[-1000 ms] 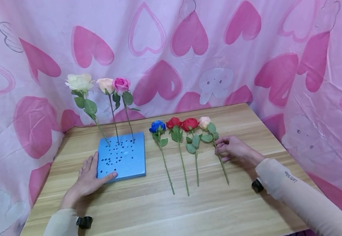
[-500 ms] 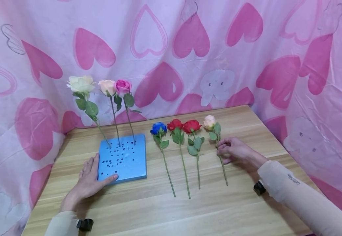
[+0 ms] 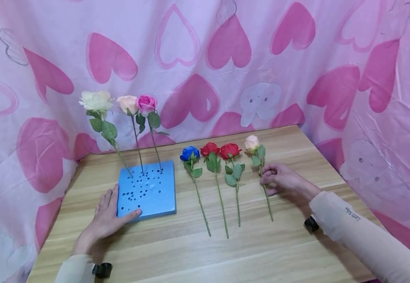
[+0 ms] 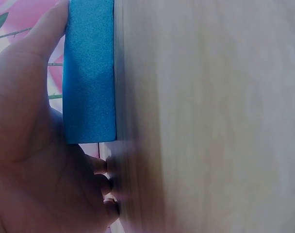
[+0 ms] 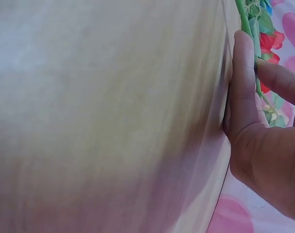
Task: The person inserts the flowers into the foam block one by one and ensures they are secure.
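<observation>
The left hand (image 3: 107, 216) lies along the left side of a blue foam block (image 3: 164, 196) full of small holes, its thumb over the front corner and its fingers extended. The left wrist view shows the block's side (image 4: 89, 77) against the thumb. Three artificial roses stand in the block's back part: a white rose (image 3: 96, 101), a peach rose (image 3: 128, 104) and a pink rose (image 3: 146, 103). Over on the right, the right hand (image 3: 283, 180) pinches the stem of a pale pink rose (image 3: 252, 144). That green stem (image 5: 242, 15) passes between thumb and finger in the right wrist view.
Left of the pale pink rose, a blue rose (image 3: 190, 153) and two red roses, one beside the blue (image 3: 210, 149) and another further right (image 3: 230, 150), lie on the wooden table (image 3: 191, 259). A pink heart-print curtain (image 3: 205, 47) hangs behind and at both sides.
The pale pink rose has turned in the right hand, its bloom shifting right, away from the red rose, and its stem end slightly left. The left hand stays on the block.
</observation>
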`<action>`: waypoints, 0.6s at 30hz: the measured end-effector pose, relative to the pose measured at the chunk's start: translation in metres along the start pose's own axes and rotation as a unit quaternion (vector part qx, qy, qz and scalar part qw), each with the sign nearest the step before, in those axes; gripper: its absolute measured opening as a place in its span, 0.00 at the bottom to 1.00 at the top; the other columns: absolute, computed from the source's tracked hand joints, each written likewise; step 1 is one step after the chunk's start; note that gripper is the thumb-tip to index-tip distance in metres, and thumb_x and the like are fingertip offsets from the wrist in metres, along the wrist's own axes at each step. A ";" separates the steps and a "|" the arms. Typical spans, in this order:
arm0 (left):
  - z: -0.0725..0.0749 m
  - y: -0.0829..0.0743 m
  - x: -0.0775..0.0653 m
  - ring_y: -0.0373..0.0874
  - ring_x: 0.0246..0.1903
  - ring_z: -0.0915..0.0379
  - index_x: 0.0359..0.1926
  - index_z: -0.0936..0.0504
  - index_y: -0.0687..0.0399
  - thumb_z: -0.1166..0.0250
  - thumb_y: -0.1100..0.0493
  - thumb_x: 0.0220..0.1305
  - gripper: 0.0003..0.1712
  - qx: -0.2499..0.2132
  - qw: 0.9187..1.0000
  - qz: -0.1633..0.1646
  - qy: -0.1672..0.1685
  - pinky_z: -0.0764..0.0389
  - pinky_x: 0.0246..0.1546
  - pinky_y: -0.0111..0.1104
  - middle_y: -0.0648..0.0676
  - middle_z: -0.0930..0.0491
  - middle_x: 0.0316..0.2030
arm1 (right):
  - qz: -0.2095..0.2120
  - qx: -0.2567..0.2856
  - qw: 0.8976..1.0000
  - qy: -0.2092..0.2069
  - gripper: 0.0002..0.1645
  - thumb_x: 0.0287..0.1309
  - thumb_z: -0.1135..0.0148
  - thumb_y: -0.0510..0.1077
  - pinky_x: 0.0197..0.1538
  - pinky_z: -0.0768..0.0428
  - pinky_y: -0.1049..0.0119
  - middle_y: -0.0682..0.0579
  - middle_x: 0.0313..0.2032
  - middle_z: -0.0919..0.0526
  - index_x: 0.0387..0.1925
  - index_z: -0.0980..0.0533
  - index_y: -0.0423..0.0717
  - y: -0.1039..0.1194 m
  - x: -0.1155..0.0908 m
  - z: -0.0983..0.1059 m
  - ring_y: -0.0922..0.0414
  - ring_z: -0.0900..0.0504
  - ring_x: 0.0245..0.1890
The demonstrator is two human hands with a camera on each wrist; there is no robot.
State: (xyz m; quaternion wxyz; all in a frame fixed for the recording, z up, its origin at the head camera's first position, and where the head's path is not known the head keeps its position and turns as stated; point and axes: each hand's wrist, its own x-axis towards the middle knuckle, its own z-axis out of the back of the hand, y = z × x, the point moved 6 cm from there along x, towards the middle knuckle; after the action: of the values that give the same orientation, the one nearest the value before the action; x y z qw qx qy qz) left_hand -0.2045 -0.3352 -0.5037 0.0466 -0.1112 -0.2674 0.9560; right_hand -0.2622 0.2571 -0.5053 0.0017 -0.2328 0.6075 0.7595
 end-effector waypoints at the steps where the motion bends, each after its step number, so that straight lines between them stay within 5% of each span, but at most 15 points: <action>1: 0.000 0.000 0.000 0.87 0.82 0.78 0.89 0.75 0.62 0.30 0.27 0.70 0.78 -0.001 1.000 -0.001 -0.001 0.68 0.76 0.82 0.83 0.71 0.84 | 0.002 0.004 1.000 0.001 0.24 0.75 0.34 0.31 0.43 0.05 0.52 0.44 0.47 0.18 0.64 0.32 0.28 0.001 0.000 0.000 0.54 0.14 0.45; 11: 0.000 -0.001 -0.003 0.87 0.82 0.78 0.89 0.74 0.63 0.30 0.27 0.70 0.79 -0.002 1.000 0.001 0.003 0.67 0.75 0.83 0.83 0.71 0.84 | 0.022 0.071 0.997 0.027 0.23 0.82 0.42 0.31 0.43 0.06 0.47 0.34 0.49 0.15 0.68 0.39 0.31 0.012 0.001 -0.002 0.46 0.10 0.39; 18: 0.001 -0.001 0.000 0.87 0.82 0.79 0.89 0.74 0.63 0.30 0.27 0.70 0.79 0.000 1.000 -0.002 0.001 0.68 0.75 0.83 0.83 0.72 0.84 | 0.062 0.029 0.998 -0.011 0.22 0.81 0.39 0.32 0.48 0.06 0.42 0.34 0.48 0.12 0.69 0.33 0.38 0.041 0.001 0.006 0.41 0.08 0.45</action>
State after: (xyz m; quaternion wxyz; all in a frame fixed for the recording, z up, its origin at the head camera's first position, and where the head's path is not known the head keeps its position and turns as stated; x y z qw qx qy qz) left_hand -0.2047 -0.3353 -0.5022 0.0485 -0.1112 -0.2675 0.9559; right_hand -0.2770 0.2515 -0.4669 -0.0320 -0.1860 0.6423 0.7429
